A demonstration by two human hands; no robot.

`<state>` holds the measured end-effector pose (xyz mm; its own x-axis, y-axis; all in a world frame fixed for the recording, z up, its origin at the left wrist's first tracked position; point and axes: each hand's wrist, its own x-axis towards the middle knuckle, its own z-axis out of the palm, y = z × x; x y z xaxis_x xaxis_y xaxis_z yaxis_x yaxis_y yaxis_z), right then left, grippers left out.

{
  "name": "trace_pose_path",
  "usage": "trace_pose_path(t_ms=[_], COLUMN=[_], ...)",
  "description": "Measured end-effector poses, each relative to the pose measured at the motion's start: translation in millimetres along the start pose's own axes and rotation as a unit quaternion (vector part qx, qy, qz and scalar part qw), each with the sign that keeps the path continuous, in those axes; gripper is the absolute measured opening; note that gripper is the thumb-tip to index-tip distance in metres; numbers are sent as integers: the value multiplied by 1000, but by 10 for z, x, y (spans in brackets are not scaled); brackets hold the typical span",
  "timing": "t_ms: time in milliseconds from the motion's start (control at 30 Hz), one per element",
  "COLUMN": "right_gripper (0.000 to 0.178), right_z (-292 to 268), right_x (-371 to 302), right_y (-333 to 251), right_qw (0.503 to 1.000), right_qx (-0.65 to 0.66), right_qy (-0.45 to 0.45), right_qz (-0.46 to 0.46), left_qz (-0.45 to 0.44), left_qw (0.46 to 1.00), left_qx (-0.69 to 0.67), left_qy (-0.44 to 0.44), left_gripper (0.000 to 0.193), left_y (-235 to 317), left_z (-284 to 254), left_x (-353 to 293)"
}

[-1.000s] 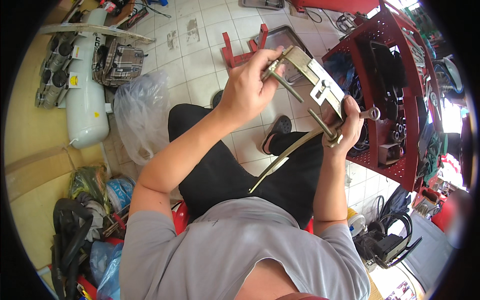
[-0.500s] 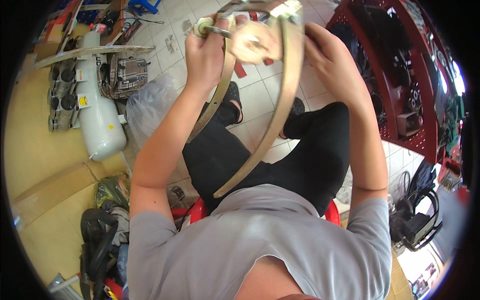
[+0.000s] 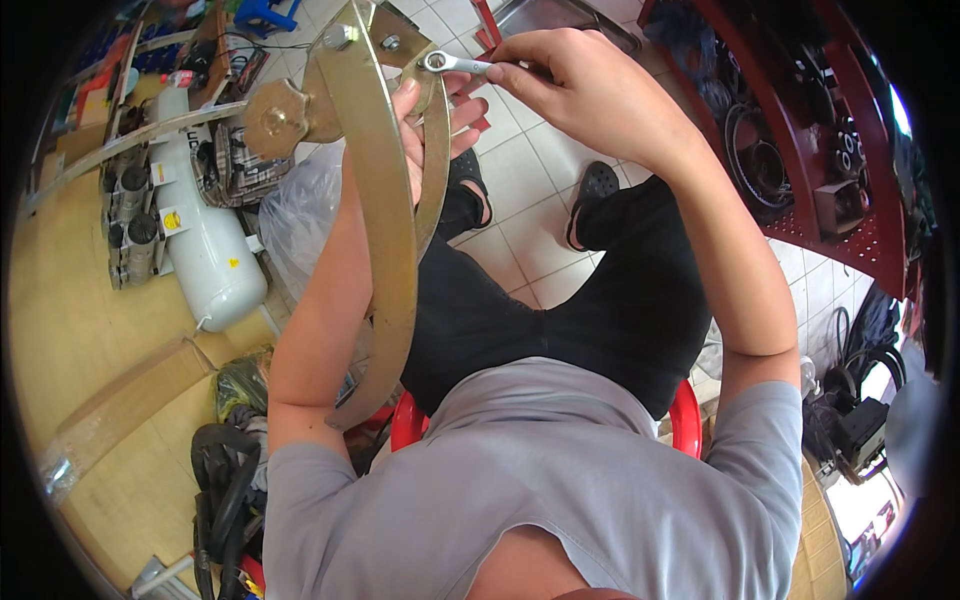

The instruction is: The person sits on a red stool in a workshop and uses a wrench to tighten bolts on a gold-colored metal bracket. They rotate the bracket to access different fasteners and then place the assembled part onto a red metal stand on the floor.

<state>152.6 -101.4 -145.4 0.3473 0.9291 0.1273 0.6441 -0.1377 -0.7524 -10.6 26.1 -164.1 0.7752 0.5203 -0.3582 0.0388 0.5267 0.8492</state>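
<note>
A brass-coloured metal frame with long curved arms (image 3: 388,230) is held up in front of me. A round, notched metal knob (image 3: 276,118) sticks out at its left, and a hex bolt (image 3: 392,42) shows near the top. My left hand (image 3: 462,118) grips the frame from behind, its thumb and fingers around the smaller arm and its palm partly covered. With my right hand (image 3: 570,85) I pinch a silver ring spanner (image 3: 470,66). The spanner's ring end sits at the upper end of the smaller arm; whether it encloses a bolt I cannot tell.
A red perforated rack (image 3: 775,130) with parts stands at the right. To the left are a white cylindrical tank (image 3: 210,260), a clear plastic bag (image 3: 305,205) and a wooden board (image 3: 110,330). A metal tray (image 3: 560,22) lies beyond my right hand. I sit on a red stool (image 3: 686,418).
The metal frame has swung left and turned, bringing the knob to its left side. My right hand now holds a ring spanner against the frame; the spanner was not visible earlier.
</note>
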Motion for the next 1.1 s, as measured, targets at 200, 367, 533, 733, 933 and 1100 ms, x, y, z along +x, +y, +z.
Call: trace_pose_path(t_ms=[200,367,533,733,933,1100], right_gripper=[23,23,23,24,26,25], right_z=[7,42,-50,-254,-75,157], right_x=[-3,-9,43,150,65,-107], right_y=[8,-12,23,-11,43,-34], right_qw=[998,992,983,979,993,1000], right_qx=[-45,-77,-138,-142,-62,-9], right_qy=[23,39,8,-84,-71,-21], right_qz=[-43,-89,-124,-123,-66,-3], left_qz=[-22,-7,-14,-9,-7,-3], left_qw=[1000,1000,1000,1000,999,999], left_qx=[1,9,7,-14,-41,-39], left_qy=[5,1,-2,-3,-17,-7], left_gripper=[35,37,38,36,35,32], left_y=[-21,-64,-85,-138,-186,-248], left_z=[45,82,54,53,-10,-52], left_x=[-40,-106,-142,-181,-155,-121])
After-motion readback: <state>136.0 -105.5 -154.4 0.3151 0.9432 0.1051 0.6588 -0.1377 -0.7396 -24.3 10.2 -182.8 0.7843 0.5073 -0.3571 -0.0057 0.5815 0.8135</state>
